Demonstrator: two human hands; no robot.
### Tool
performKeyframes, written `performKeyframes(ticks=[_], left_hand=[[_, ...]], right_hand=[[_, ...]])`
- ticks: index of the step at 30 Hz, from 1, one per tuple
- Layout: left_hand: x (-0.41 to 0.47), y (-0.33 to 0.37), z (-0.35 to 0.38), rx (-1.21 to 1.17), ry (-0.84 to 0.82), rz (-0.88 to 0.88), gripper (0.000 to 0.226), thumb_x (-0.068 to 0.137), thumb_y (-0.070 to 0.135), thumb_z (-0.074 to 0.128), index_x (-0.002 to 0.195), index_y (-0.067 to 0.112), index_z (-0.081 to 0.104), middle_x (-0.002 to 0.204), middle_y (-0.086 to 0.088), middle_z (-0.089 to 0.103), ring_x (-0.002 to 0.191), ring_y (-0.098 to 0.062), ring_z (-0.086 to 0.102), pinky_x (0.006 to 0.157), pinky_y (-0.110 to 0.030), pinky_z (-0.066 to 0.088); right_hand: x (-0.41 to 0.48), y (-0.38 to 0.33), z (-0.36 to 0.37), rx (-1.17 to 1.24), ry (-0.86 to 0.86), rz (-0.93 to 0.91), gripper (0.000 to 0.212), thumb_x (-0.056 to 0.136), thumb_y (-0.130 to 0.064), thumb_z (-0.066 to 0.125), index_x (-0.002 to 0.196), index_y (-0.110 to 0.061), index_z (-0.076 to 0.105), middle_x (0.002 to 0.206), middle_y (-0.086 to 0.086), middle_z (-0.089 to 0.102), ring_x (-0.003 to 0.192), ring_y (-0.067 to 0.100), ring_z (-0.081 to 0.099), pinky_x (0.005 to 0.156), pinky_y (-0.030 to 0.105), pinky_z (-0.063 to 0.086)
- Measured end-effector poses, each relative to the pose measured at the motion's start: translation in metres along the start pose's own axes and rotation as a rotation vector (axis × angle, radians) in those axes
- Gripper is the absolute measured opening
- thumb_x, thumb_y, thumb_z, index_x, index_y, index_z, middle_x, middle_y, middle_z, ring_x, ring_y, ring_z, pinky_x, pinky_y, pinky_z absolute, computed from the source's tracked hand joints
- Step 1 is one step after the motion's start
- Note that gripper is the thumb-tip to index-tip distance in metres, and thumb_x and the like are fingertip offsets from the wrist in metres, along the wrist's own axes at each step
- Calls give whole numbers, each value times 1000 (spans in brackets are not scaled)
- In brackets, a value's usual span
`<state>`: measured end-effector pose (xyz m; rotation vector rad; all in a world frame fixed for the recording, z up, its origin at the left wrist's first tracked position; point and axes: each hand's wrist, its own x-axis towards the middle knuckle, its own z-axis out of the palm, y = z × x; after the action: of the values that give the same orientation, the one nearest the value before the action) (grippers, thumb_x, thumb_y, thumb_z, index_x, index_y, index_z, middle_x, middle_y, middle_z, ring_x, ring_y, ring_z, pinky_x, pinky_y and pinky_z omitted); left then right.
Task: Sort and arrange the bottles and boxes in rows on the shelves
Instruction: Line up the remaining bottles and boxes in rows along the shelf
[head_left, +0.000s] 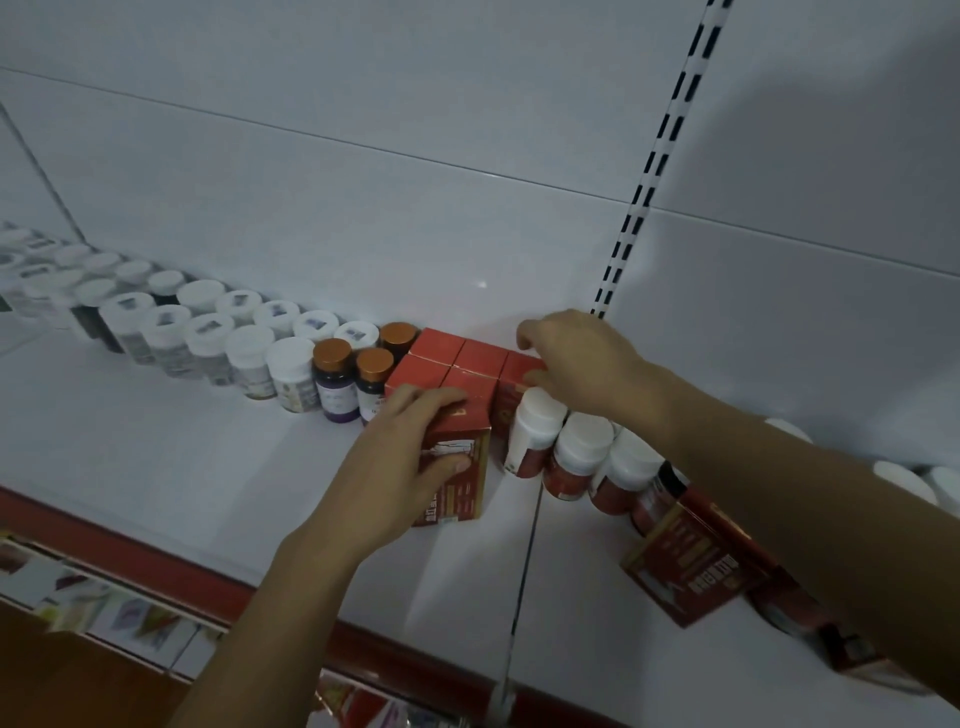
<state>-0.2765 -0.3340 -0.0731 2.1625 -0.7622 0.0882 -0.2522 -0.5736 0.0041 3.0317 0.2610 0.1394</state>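
Hands first: your left hand (400, 467) comes up from the lower edge, forearm slanting to the right and wrist straight. It grips a red carton (462, 499) from above, with the fingers curled over the top edge and the thumb pressed flat on the printed front face. That carton stands upright on the white shelf (156, 457), long axis vertical and printed face turned towards you, close against the front of the block of red cartons (447, 358).

Your right hand (582, 364) reaches in from the right, palm down, over the row of white-capped red bottles (582, 452). Its fingers curl behind the end carton (515, 371) at the right end of the block, and the thumb closes on that carton's front, so the carton is pinched between them.

The block's cartons stand upright, tops up, packed in touching rows against the back panel. The red bottles stand to the right of the block, caps up; the nearest one leans slightly against the end carton. Left of the block stand three amber-capped dark bottles (332, 379), then white-capped jars (249, 353) in two rows. Well to the right of the block and nearer you, a loose red carton (685, 566) sits tilted off upright beneath your right forearm.
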Motion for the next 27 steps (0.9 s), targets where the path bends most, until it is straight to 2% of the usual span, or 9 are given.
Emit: performKeyframes(ticks=[2, 5, 7, 9, 12, 15, 18, 23, 27], left_hand=[[-1, -1, 0, -13, 1, -1, 63, 88, 25, 77, 143, 36, 47, 132, 20, 44, 115, 8, 46, 95, -12, 39], [-2, -3, -2, -36, -25, 10, 63, 88, 24, 77, 143, 37, 48, 131, 19, 46, 117, 5, 50, 97, -17, 45], [-3, -3, -4, -49, -35, 8, 64, 88, 23, 77, 143, 38, 48, 130, 20, 45, 118, 6, 50, 97, -17, 46], [-4, -2, -3, -52, -34, 12, 64, 88, 23, 77, 143, 39, 48, 130, 20, 45, 119, 8, 49, 97, -17, 46], [-4, -2, -3, -44, -43, 23, 66, 88, 22, 78, 143, 40, 47, 130, 22, 43, 118, 10, 48, 96, -15, 46], [-5, -3, -5, -29, -67, 13, 70, 87, 20, 79, 144, 40, 45, 132, 22, 41, 117, 10, 47, 96, -16, 46], [-7, -2, -6, -31, -73, 12, 70, 87, 19, 79, 144, 40, 44, 135, 20, 42, 120, 6, 48, 97, -19, 47], [-7, -1, -5, -12, -56, 21, 70, 86, 18, 79, 143, 39, 45, 136, 19, 42, 119, 7, 47, 95, -14, 42], [-7, -1, -5, 6, -65, 28, 68, 87, 19, 79, 143, 39, 45, 138, 18, 43, 116, 12, 45, 93, -10, 39]], right_hand=[[-3, 6, 3, 83, -9, 5, 22, 99, -21, 60, 115, -8, 66, 98, 10, 72, 90, 27, 68, 80, 40, 56], [-9, 10, -3, 179, -101, -24, 29, 99, -24, 51, 120, -12, 67, 108, 4, 73, 96, 22, 67, 86, 37, 55], [-14, 11, -5, 221, -161, -33, 37, 99, -33, 50, 127, -14, 64, 117, 3, 70, 104, 21, 65, 91, 38, 53], [-18, 9, -5, 231, -127, -42, 47, 97, -46, 49, 132, -17, 60, 121, 4, 66, 108, 22, 62, 95, 40, 51], [-25, 3, -7, 157, -64, -103, 69, 80, -72, 47, 134, -29, 55, 115, -2, 59, 107, 20, 54, 92, 41, 48], [-30, 0, -2, -29, -108, -236, 55, 78, -60, 70, 125, -36, 57, 102, -9, 45, 97, 14, 38, 78, 34, 36], [-30, -1, 2, -67, -81, -258, 49, 80, -43, 77, 124, -31, 59, 99, -10, 38, 93, 14, 34, 77, 31, 26], [-25, -12, 6, -58, -36, -214, 62, 82, -45, 77, 135, -27, 51, 119, -1, 52, 106, 22, 53, 84, 38, 42], [-35, -2, -11, 26, -35, -151, 67, 82, -62, 68, 135, -26, 47, 112, -2, 55, 101, 22, 57, 80, 36, 46]])
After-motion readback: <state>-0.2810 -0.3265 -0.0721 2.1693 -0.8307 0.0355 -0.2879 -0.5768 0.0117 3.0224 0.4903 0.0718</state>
